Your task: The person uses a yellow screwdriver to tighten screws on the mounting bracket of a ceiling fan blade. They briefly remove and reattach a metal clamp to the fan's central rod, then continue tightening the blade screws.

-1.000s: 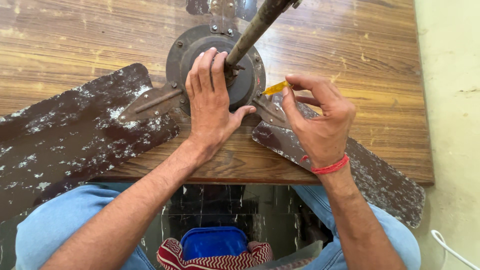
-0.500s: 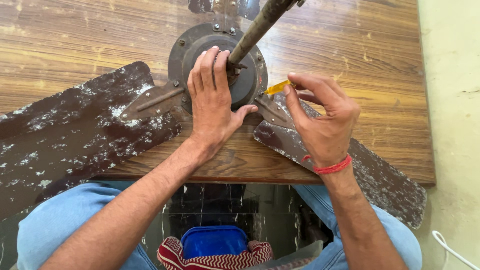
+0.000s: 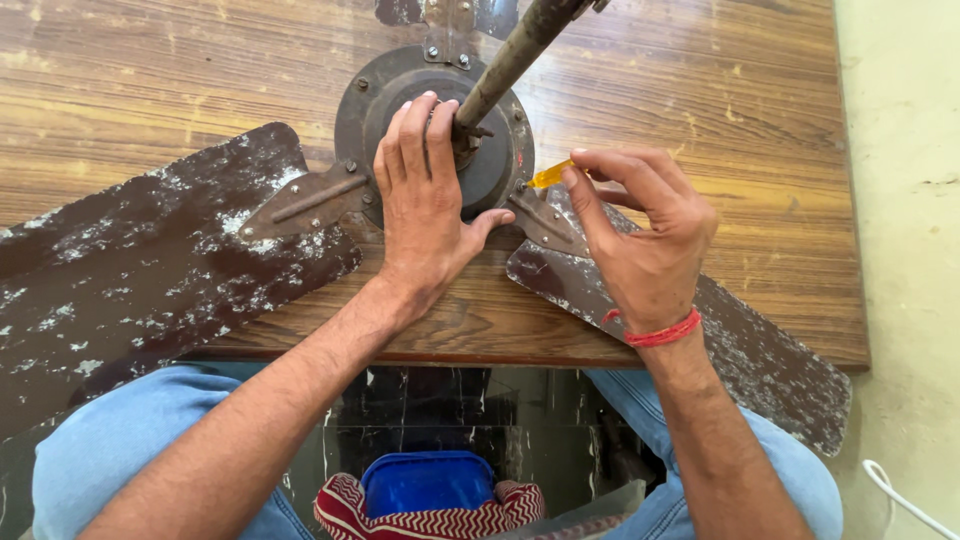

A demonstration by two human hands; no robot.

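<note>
The left hand (image 3: 425, 200) lies spread and flat on the fan motor hub (image 3: 500, 170), steadying it on the wooden table (image 3: 700, 90). Just beside it, the right hand (image 3: 645, 240) pinches a yellow-handled screwdriver (image 3: 550, 176), its tip at a blade-bracket screw.

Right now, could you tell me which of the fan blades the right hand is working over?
The lower-right blade: the right hand holds an amber-handled tool at its bracket.

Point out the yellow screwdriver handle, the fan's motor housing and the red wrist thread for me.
yellow screwdriver handle (image 3: 551, 175), head view, on the bit of handle showing past the fingertips.
fan motor housing (image 3: 372, 90), head view, on its upper left rim.
red wrist thread (image 3: 662, 334), head view, on the band's middle.
</note>
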